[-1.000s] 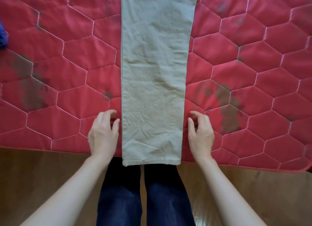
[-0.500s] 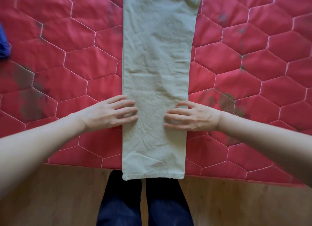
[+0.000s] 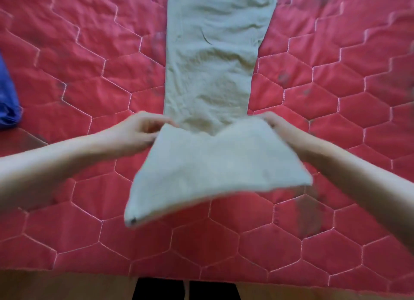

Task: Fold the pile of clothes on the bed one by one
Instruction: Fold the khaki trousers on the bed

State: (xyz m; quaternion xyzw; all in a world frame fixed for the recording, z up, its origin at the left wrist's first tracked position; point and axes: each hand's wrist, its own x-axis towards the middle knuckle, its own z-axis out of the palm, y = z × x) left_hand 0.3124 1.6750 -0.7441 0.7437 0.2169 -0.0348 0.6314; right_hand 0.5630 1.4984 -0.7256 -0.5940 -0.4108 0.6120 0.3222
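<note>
Lifted off the bed (image 3: pixel 67 239) since a moment ago, the near hem of the khaki trousers (image 3: pixel 208 75) now hangs between left hand (image 3: pixel 136 131) and right hand (image 3: pixel 277 127), each pinching an edge. Soft, light cloth; the side edges look best to grip.

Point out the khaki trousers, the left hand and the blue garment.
khaki trousers (image 3: pixel 210 75), head view, flat upper part
left hand (image 3: pixel 136 131), head view, back of hand
blue garment (image 3: pixel 6 102), head view, bunched left-edge portion

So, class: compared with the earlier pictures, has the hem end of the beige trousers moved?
Yes. The hem end is lifted off the red quilt, held by the left hand and right hand, going away from the bed's near edge.
</note>
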